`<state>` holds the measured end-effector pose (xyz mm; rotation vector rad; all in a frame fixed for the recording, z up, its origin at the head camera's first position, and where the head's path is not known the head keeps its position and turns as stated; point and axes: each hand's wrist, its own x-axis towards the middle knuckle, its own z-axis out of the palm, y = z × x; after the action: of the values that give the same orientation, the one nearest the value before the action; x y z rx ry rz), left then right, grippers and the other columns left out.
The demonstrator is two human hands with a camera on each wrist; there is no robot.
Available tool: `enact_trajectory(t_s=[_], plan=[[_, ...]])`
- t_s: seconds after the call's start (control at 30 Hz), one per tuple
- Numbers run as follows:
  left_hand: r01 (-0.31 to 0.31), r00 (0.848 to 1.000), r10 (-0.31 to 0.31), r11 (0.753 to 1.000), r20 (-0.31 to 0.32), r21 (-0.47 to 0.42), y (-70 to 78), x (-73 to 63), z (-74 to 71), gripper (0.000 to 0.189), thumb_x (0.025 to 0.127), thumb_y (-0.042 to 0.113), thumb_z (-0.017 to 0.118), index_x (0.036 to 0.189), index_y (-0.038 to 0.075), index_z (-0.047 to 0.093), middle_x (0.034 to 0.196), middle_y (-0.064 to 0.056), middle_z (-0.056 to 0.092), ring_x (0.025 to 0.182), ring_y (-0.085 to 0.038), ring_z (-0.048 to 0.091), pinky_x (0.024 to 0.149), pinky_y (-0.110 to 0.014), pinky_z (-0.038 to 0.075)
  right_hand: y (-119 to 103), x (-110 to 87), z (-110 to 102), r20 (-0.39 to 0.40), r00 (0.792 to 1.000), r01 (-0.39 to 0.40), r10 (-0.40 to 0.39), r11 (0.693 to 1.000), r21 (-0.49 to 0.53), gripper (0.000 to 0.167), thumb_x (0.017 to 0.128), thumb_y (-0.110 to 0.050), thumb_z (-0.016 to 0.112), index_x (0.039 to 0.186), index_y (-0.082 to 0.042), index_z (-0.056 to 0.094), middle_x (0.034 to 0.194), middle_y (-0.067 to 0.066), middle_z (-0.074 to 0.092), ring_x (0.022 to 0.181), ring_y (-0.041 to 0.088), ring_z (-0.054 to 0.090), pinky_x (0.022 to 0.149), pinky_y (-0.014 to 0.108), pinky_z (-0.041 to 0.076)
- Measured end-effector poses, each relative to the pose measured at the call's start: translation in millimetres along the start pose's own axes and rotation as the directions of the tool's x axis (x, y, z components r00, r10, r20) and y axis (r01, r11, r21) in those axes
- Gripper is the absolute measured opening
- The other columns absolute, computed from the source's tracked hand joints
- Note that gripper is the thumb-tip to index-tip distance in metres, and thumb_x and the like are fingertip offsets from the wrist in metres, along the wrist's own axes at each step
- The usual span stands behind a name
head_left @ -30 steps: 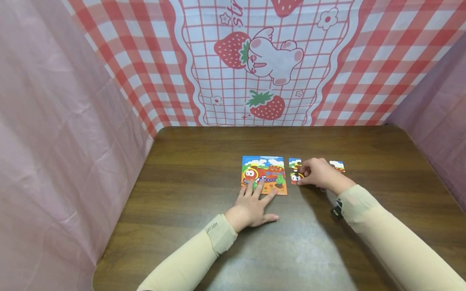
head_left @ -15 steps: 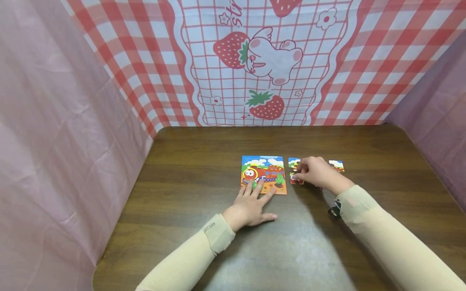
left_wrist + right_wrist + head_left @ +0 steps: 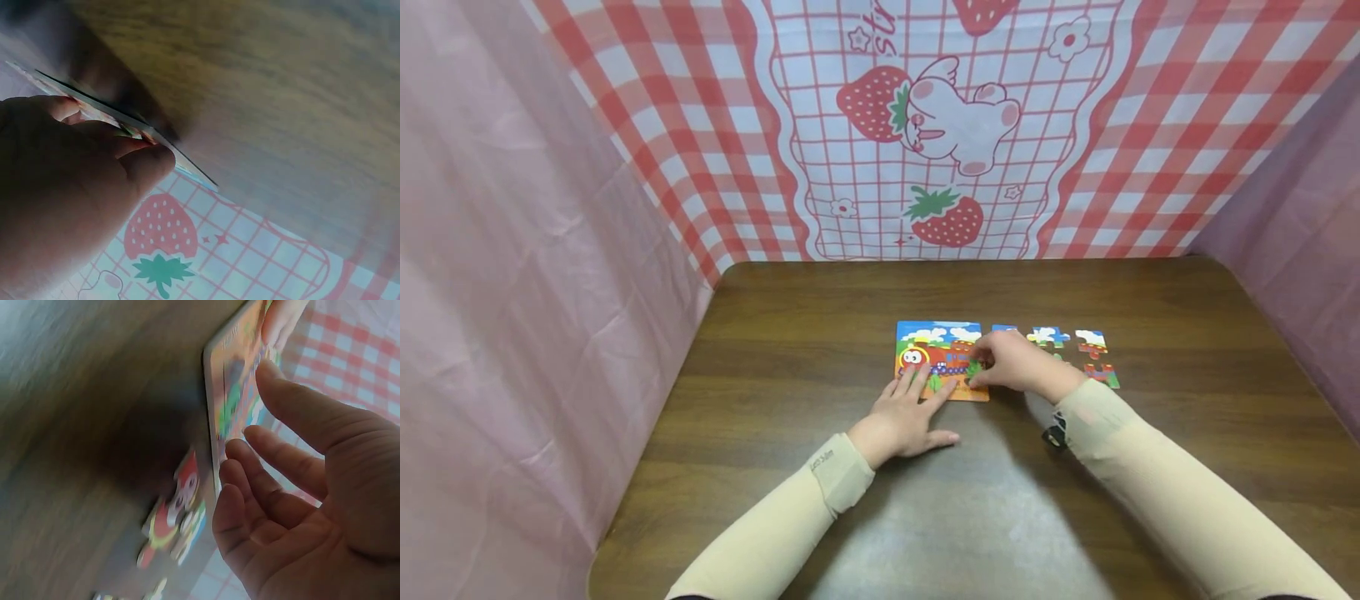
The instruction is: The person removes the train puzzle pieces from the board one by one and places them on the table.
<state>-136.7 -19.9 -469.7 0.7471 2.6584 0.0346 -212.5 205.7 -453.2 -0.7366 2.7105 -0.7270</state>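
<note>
Left of centre on the dark-brown wood-grain table [image 3: 820,333], the left hand [image 3: 901,421] lies with its fingers spread, tips over the lower part of a flat, squarish board printed with a red train [image 3: 938,350], the thumb stretched out below and off it. That spread seems a sound anchor: light, even pressure should stop the board sliding. At the board's right edge, the right hand [image 3: 1018,364] reaches in, fingers loosely bent and thumb well apart from them; nothing shows held between, and contact with the board cannot be told. The step looks like handling the board from that side, best done with fingertips square to the edge and the palm high, so neighbouring pieces are not dragged. Next comes a blue-topped jigsaw piece [image 3: 1003,327], mostly hidden by the right hand, then a blue-and-white cloud piece with knobs [image 3: 1047,337], a white-and-red piece [image 3: 1091,340] and, below it, a red-and-green piece [image 3: 1105,375]. No box or tray is visible; whether the board is recessed is unclear.
</note>
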Motion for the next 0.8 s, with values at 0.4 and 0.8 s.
enact_trajectory(t_s=[0.4, 0.8], plan=[[-0.011, 1.000, 0.011, 1.000, 0.027, 0.000, -1.3, -2.1, -3.0, 0.084, 0.097, 0.075, 0.037, 0.165, 0.034, 0.011, 0.170, -0.012, -0.001, 0.153, -0.032, -0.001, 0.121, -0.044, 0.011, -19, 12.1, 12, 0.061, 0.997, -0.048, 0.052, 0.997, -0.062, 0.045, 0.069, -0.025, 0.096, 0.098, 0.000, 0.072, 0.090, 0.003, 0.068, 0.085, 0.022, 0.060, 0.084, 0.046, 0.052], [0.027, 1.000, -0.027, 1.000, 0.011, 0.001, 1.1, -0.8, -0.7, 0.100, 0.094, 0.078, 0.039, 0.165, 0.016, 0.007, 0.170, -0.008, 0.001, 0.154, -0.028, 0.001, 0.121, -0.043, 0.012, -19, 14.7, 12, 0.061, 0.993, -0.096, 0.096, 0.995, 0.000, 0.048, 0.068, -0.021, 0.096, 0.100, 0.000, 0.067, 0.087, 0.005, 0.062, 0.080, 0.021, 0.055, 0.076, 0.042, 0.050]])
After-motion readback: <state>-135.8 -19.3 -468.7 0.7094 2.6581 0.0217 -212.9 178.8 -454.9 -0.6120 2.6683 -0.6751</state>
